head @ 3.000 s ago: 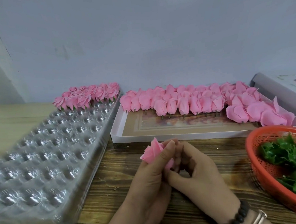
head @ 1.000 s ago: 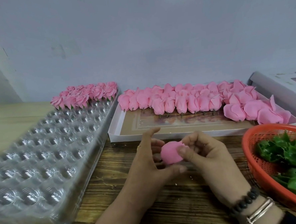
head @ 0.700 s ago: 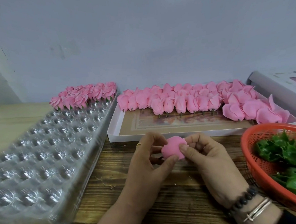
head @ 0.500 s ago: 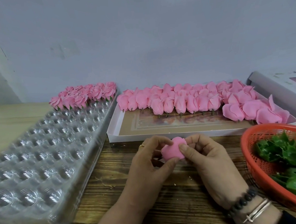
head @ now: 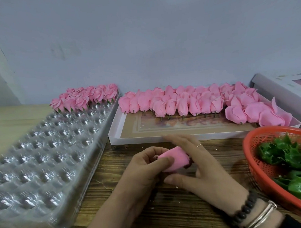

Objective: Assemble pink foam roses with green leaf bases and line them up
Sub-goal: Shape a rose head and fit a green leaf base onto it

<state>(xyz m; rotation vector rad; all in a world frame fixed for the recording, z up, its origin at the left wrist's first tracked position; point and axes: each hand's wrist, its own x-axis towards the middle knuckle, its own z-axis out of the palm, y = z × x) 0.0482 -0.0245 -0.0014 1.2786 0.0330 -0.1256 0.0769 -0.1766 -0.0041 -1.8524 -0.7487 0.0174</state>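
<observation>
Over the wooden counter point(head: 170, 218), the left hand point(head: 140, 169) pinches a pink foam rose point(head: 173, 159) with thumb and fingers. The right hand point(head: 202, 168) is open, its fingers spread just behind the rose. The rose looks soft and very light, so it may squash easily. Best to hold it gently near its bottom. Green leaves point(head: 290, 158) wait in the red basket point(head: 255, 169).

Craft workbench: blister tray point(head: 43, 155), boxed foam roses point(head: 180, 103), leaf basket point(head: 250, 153).
</observation>
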